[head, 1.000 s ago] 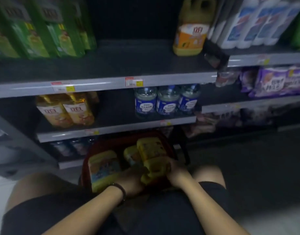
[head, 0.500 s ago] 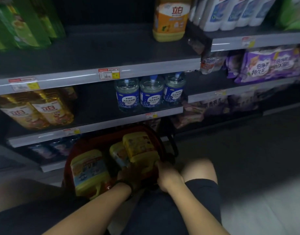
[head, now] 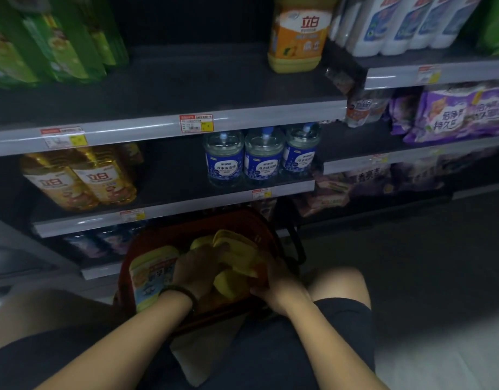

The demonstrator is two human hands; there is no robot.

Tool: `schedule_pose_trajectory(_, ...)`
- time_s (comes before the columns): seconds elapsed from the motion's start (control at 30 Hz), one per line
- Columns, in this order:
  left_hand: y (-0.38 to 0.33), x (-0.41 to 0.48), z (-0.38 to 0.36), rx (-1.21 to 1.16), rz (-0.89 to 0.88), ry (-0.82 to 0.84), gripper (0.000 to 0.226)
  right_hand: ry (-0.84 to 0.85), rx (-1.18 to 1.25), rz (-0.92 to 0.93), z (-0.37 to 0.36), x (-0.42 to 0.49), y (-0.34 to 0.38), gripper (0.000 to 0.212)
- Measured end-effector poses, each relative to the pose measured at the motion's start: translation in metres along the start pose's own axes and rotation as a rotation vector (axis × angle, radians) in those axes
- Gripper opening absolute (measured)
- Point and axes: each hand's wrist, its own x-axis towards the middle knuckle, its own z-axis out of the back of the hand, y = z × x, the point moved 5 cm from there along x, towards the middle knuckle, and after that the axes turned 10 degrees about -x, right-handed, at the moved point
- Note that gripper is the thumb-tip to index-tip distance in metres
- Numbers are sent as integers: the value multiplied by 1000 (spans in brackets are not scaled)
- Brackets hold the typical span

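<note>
Two shelves (head: 242, 114) of bottles stand over a red basket (head: 127, 266) on the floor, between the person's knees. In the basket, a plain yellow jug (head: 237, 249) lies tilted, its details blurred. A labelled jug (head: 152, 277) sits just left of it. The left hand (head: 197, 268) grasps its near side, and the right hand (head: 276, 282) clasps its right edge.

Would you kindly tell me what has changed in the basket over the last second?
The left hand slid forward and now grips the top of the yellow plastic jug lying in the red plastic basket. The right hand stays on the jug's near end. The second yellow jug, blue-labelled, has not moved.
</note>
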Motion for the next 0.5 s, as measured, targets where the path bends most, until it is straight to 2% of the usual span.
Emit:
schedule_pose_trajectory(0.1, 4, -11, 12, -159, -12, -32, 53, -19, 187, 56, 7, 1, 9, 81)
schedule_pose_trajectory(0.2, 6, -25, 37, -391, 5, -114, 40, -137, 483, 109, 22, -5, 16, 78)
schedule_pose_trajectory(0.27, 11, -33, 56, -444, 16, -151, 29, -201, 625, 151, 31, -9, 24, 80)
schedule_pose_trajectory(0.33, 16, -40, 77, -479, 15, -178, 19, -273, 658, 193, 41, -13, 39, 79)
schedule_pose_trajectory(0.4, 22, -47, 96, -507, -13, -215, 19, -318, 695, 247, 50, -17, 58, 72)
schedule_pose_trajectory(0.5, 28, -65, 129, -537, -43, -302, 14, -325, 701, 329, 66, -28, 90, 70)
